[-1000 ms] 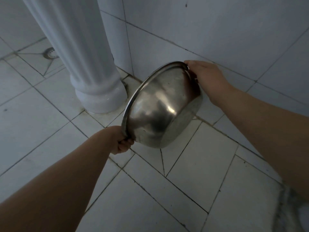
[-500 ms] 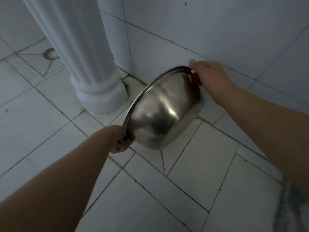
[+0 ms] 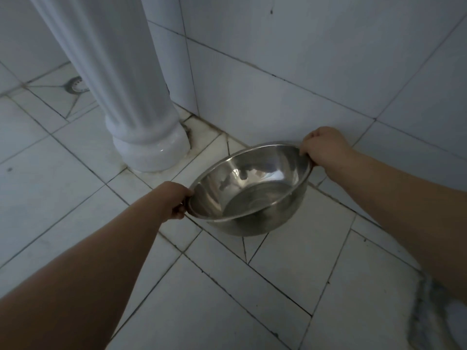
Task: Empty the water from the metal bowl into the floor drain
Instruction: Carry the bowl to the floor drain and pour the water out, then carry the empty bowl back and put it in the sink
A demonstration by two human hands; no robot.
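The metal bowl (image 3: 249, 190) is held low over the white tiled floor, mouth up and nearly level, its shiny inside showing no pool of water that I can make out. My left hand (image 3: 175, 199) grips the near left rim. My right hand (image 3: 322, 146) grips the far right rim. The round floor drain (image 3: 75, 85) lies at the far left, partly hidden behind the white pedestal, well away from the bowl.
A white fluted pedestal (image 3: 141, 122) stands on the floor left of the bowl. A tiled wall (image 3: 303, 72) rises just behind the bowl. A grey-marked white surface (image 3: 439, 311) shows at the bottom right corner.
The bowl was tipped on edge with its mouth facing away toward the pedestal; it has now swung back upright and dropped lower toward the floor, both hands still on the rim.
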